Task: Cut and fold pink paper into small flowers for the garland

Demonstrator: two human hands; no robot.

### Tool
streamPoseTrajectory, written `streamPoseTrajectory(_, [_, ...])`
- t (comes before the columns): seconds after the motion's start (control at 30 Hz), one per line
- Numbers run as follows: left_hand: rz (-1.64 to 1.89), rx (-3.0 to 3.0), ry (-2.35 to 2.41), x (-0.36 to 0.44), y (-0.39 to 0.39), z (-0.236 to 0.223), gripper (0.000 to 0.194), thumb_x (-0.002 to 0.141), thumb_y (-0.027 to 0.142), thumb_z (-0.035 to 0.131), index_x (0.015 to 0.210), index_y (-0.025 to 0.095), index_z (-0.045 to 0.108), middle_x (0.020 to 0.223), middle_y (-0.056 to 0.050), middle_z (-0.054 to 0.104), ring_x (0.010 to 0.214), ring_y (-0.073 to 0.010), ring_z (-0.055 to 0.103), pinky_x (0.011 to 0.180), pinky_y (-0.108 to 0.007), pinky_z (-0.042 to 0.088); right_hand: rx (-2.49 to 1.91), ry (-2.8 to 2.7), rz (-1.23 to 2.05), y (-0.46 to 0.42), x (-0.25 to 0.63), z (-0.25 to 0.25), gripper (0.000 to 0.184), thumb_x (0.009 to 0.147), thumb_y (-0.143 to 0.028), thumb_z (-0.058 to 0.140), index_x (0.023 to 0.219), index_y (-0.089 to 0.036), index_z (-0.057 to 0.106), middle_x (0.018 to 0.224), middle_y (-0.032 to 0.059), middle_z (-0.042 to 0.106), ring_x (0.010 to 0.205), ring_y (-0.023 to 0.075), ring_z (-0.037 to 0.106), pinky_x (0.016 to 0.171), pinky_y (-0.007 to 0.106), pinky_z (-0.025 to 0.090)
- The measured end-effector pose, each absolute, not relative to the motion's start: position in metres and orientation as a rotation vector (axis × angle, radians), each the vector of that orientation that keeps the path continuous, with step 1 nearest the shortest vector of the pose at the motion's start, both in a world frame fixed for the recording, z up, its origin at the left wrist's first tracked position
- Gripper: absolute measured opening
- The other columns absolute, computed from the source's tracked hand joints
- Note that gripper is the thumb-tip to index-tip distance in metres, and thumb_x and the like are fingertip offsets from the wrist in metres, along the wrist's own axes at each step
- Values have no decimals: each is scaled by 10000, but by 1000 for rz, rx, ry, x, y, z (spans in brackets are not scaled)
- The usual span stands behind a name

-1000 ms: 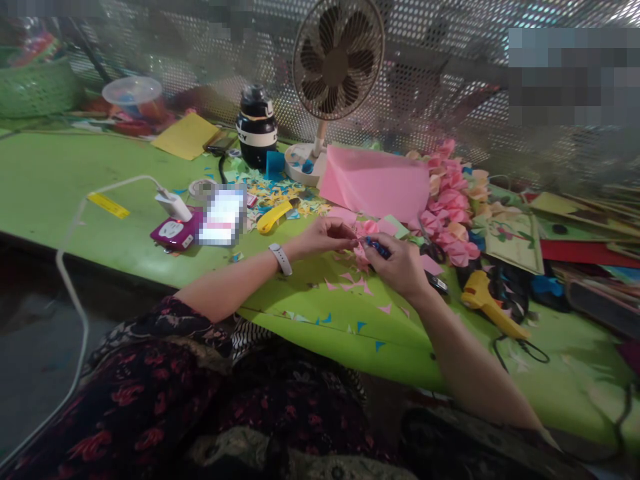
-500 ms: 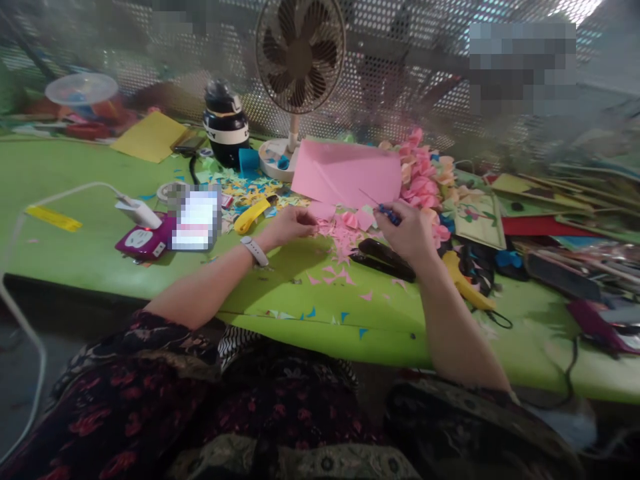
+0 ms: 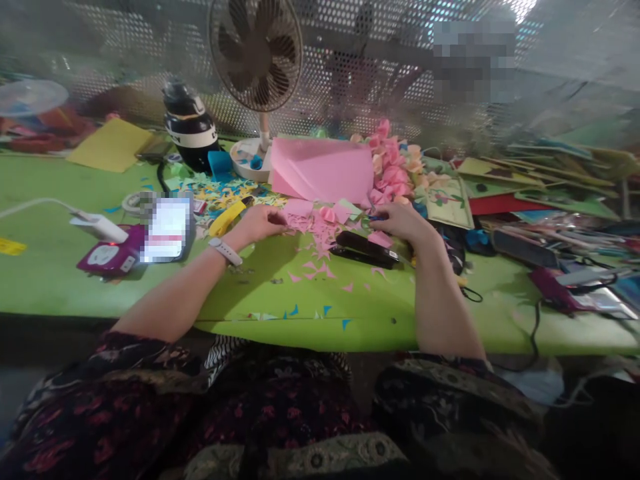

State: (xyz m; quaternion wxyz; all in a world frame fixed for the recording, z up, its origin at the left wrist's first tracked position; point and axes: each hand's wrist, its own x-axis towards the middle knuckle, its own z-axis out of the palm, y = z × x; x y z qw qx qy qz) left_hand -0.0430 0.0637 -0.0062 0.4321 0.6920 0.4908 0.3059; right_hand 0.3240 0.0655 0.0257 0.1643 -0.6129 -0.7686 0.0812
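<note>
Pink paper scraps (image 3: 320, 233) lie loose on the green desk (image 3: 300, 293) between the two hands, and the left hand (image 3: 256, 224) reaches their left edge with its thumb and forefinger curled toward each other; whether those fingers pinch a scrap is too small to tell. The right hand (image 3: 403, 221) is bent palm down at the right side of the scraps, its fingers drawn together on a small blue object (image 3: 377, 217), which shows at the fingertips and is mostly hidden by them. Just below these fingers, on the near side, a black stapler (image 3: 367, 249) lies on the desk. Behind the scraps rests a large pink sheet (image 3: 323, 170), with a heap of pink paper flowers (image 3: 390, 170) along its right side. A yellow-handled cutter (image 3: 227, 219) lies just behind the left wrist, which wears a pale watch (image 3: 225, 251). Farther left are a lit phone (image 3: 167, 230) and a purple adapter (image 3: 113, 257) with a white plug. A fan (image 3: 256, 53) and a black bottle (image 3: 190, 130) stand at the back, near yellow and blue clippings (image 3: 227, 193).
</note>
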Motion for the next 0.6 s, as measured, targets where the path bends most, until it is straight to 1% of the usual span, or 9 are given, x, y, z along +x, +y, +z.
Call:
streamPoseTrajectory(0.13, [748,1714,1237,-43,62,-4,160,638,282,807,742,182,737,749,-40,743,667,-141,652,688,-274,508,-1847,-2291,236,66,314,23,91,720,-239,721,654,-207,668,605,-25,617,596,140,513,583,285,306])
streamPoseTrajectory(0.27, [735,1716,1264,-43,62,-4,171,642,290,816,757,186,743,759,-39,745,683,-147,662,689,-272,505,-1823,-2343,250,65,310,23,77,738,-268,717,685,-222,685,597,-32,622,595,142,526,581,280,315])
streamPoseTrajectory(0.4, [731,1741,1266,-44,64,-7,181,647,277,803,782,171,748,766,-46,749,699,-157,668,702,-279,507,-1824,-2335,254,63,307,24,20,735,-236,726,748,-222,727,684,-6,695,637,156,571,599,283,349])
streamPoseTrajectory(0.5, [743,1772,1243,-45,66,-9,195,639,283,801,785,165,747,775,-49,753,719,-165,673,723,-287,517,-1838,-2343,239,60,302,26,89,732,-205,725,811,-230,758,780,11,744,690,174,609,615,285,373])
streamPoseTrajectory(0.6, [751,1798,1214,-45,67,-11,217,641,304,799,798,163,752,779,-54,758,730,-174,679,723,-295,524,-1872,-2362,234,59,297,27,134,764,-192,688,861,-231,771,838,18,761,747,189,643,647,289,399])
